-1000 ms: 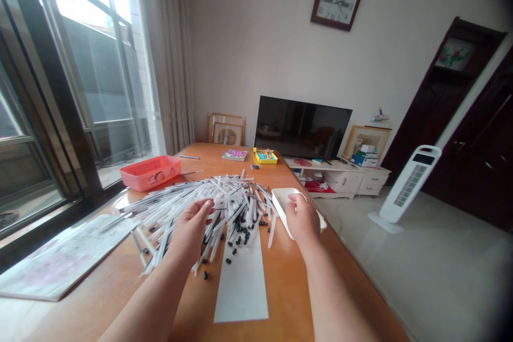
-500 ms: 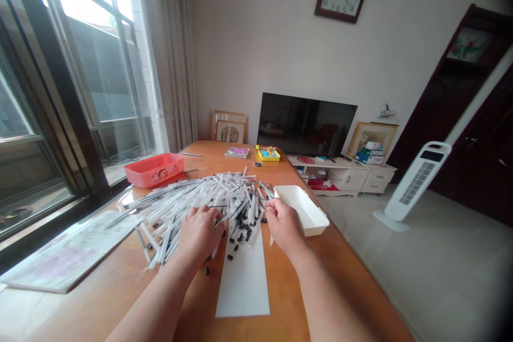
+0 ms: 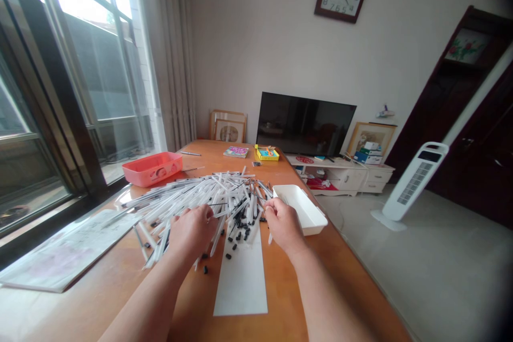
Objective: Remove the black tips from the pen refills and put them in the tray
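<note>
A large heap of slim white plastic tubes [image 3: 188,195], mixed with thin black rods, spreads over the wooden table. My left hand [image 3: 193,231] is at the heap's near side, fingers closed in a pinch. A white tube [image 3: 221,214] sticks out to the right from its fingertips. To the right of the heap, my right hand [image 3: 284,223] is closed, with the end of another white tube [image 3: 270,238] showing below its fingers. Small black caps [image 3: 239,235] lie between my hands, some on a strip of white paper [image 3: 242,288].
A white tray [image 3: 302,211] stands just beyond my right hand, near the table's right edge. A red plastic box [image 3: 154,169] is at the back left. A large booklet [image 3: 60,251] lies left. Farther back are a yellow box [image 3: 267,154] and a small book [image 3: 235,152].
My left hand has moved slightly left and its fingers have drawn together, with a white tube now showing at the fingertips. My right hand has hardly moved.
</note>
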`<action>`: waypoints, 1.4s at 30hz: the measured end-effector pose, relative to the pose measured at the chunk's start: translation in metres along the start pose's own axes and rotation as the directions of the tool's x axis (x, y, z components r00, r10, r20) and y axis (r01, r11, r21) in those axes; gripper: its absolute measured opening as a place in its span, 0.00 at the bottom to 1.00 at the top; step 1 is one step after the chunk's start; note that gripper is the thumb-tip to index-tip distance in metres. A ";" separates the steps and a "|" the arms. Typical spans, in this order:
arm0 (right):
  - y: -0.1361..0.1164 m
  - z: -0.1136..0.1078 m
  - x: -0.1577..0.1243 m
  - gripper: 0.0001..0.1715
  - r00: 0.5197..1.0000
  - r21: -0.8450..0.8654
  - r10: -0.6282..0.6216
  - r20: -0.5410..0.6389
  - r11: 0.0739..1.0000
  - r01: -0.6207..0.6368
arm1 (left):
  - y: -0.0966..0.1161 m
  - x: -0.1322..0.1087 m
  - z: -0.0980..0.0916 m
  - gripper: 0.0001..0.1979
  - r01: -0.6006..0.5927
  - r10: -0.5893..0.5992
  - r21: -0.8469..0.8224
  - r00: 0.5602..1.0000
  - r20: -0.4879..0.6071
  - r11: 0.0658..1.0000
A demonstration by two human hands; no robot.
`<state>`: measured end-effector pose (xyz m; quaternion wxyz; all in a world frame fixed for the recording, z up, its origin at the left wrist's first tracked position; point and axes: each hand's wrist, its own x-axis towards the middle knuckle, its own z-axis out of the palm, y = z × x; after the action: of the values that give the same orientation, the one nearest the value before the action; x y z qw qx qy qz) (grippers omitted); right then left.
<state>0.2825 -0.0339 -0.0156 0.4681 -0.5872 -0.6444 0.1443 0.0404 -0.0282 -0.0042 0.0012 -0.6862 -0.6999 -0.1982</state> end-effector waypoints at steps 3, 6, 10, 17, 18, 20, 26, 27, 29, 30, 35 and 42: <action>0.000 0.000 0.000 0.11 1.000 0.014 0.008 0.002 1.000 -0.008 | -0.003 0.001 -0.007 0.09 0.077 -0.078 -0.123 0.997 -0.005 0.989; -0.001 0.000 0.000 0.11 1.000 0.026 0.018 0.004 1.000 -0.018 | -0.009 0.003 -0.009 0.10 0.122 -0.139 -0.274 0.989 -0.043 0.954; -0.001 0.001 -0.001 0.11 1.000 0.050 0.031 0.000 0.998 -0.031 | -0.014 0.004 -0.008 0.12 0.131 -0.197 -0.500 0.977 -0.082 0.856; -0.001 0.008 -0.001 0.12 0.990 0.213 0.118 0.077 0.968 -0.132 | -0.002 -0.001 -0.012 0.13 0.107 -0.191 -0.865 0.981 0.013 0.490; -0.004 0.009 -0.001 0.13 0.985 0.257 0.138 0.105 0.953 -0.161 | 0.001 -0.003 -0.012 0.14 0.107 -0.168 -0.889 0.985 0.035 0.446; -0.010 0.008 -0.002 0.14 0.970 0.348 0.172 0.173 0.910 -0.224 | 0.005 -0.005 -0.009 0.15 0.125 -0.114 -0.913 0.990 0.088 0.388; -0.020 0.003 -0.006 0.18 0.933 0.559 0.145 0.330 0.766 -0.317 | 0.015 -0.010 -0.002 0.13 0.187 0.020 -0.953 0.980 0.197 0.239; -0.020 0.003 -0.007 0.18 0.929 0.586 0.140 0.343 0.741 -0.328 | 0.016 -0.010 -0.001 0.12 0.184 0.041 -0.954 0.979 0.199 0.236; -0.020 0.002 -0.007 0.20 0.924 0.639 0.147 0.354 0.683 -0.354 | 0.019 -0.012 -0.002 0.10 0.180 0.082 -0.951 0.975 0.206 0.251; -0.020 0.002 -0.007 0.21 0.922 0.665 0.158 0.353 0.651 -0.366 | 0.020 -0.014 -0.003 0.10 0.181 0.107 -0.949 0.971 0.214 0.259; -0.021 0.001 -0.005 0.23 0.919 0.729 0.218 0.330 0.559 -0.394 | 0.027 -0.020 -0.009 0.12 0.186 0.228 -0.924 0.935 0.271 0.336; -0.020 0.003 -0.007 0.22 0.928 0.708 0.180 0.327 0.604 -0.367 | 0.028 -0.017 0.001 0.15 0.132 0.203 -0.914 0.954 0.222 0.382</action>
<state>0.2668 -0.0443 -0.0051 0.5671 -0.4092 -0.4742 0.5349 0.0687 -0.0449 -0.0022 -0.4812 -0.6068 -0.4475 -0.4472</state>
